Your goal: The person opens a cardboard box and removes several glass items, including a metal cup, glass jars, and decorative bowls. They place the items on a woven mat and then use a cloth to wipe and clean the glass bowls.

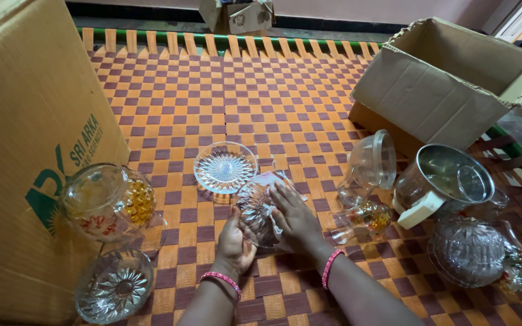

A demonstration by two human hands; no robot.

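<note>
My left hand (234,242) and my right hand (296,218) together hold a cut-glass bowl (256,208) wrapped in clear plastic, tilted on its side over the woven orange-and-brown surface. The left hand cups it from below, and the right hand lies flat against its right side. Each wrist carries a pink bangle. Just beyond the held bowl, a second cut-glass bowl (225,166) sits upright and unwrapped.
A big cardboard box (25,151) stands at left, with a glass jar (107,202) and a cut-glass bowl (115,286) beside it. At right are an open cardboard box (442,84), a clear plastic jar (373,163), a steel jar with a white handle (442,181), a small glass (364,218) and a wrapped glass dish (469,250).
</note>
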